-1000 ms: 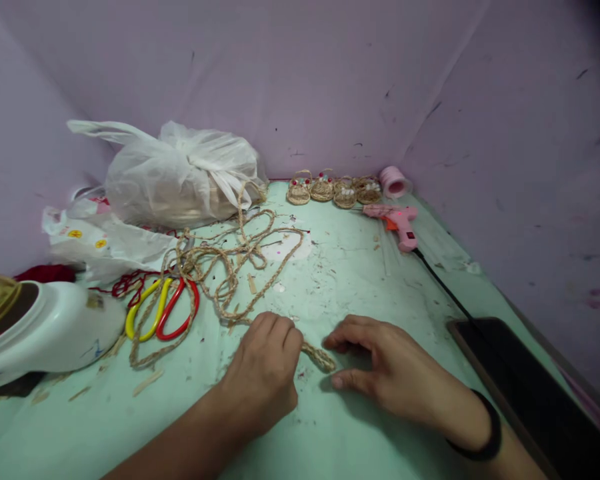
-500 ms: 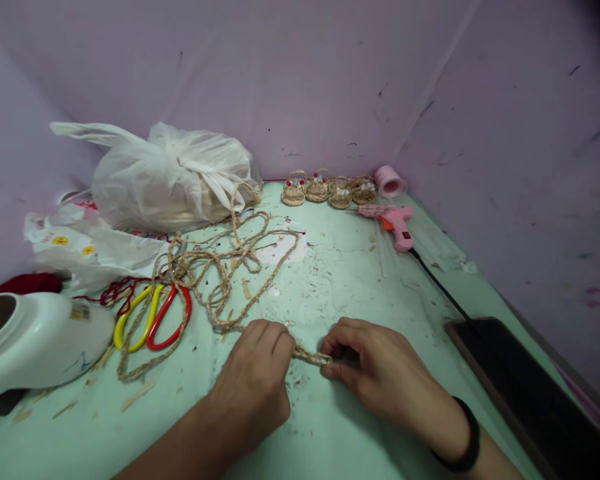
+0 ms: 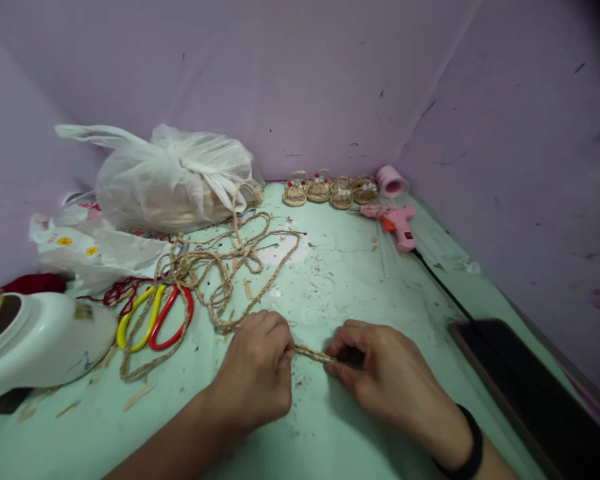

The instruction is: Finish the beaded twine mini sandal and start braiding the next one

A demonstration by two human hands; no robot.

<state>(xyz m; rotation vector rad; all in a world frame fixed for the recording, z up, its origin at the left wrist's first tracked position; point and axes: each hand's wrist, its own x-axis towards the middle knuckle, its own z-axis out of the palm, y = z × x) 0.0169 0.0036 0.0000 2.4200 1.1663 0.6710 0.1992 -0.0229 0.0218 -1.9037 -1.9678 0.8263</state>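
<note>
A braided tan rope (image 3: 314, 354) stretches between my two hands just above the green tabletop. My left hand (image 3: 260, 373) is closed around it, the back of the hand toward me. The thumb and fingertips of my right hand (image 3: 380, 367) pinch the rope's end, and a black band circles that wrist. Beyond my left hand, the rest of the rope (image 3: 280, 270) runs back into a loose, looping heap. One loop crosses the yellow and red handles of a pair of scissors (image 3: 173, 320), whose blades are hidden.
A tied white plastic bag (image 3: 180, 173) leans by the wall. Small braided pieces with beads (image 3: 319, 190) line the back edge near a pink spool (image 3: 391, 182). A pink glue gun (image 3: 390, 217) lies right, its cord reaching a dark phone-like slab (image 3: 525, 393). A white jar (image 3: 50, 340) lies left.
The view has shifted slightly. The stretch of rope between my hands looks straighter, and my right hand sits a touch farther right, still pinching the end.
</note>
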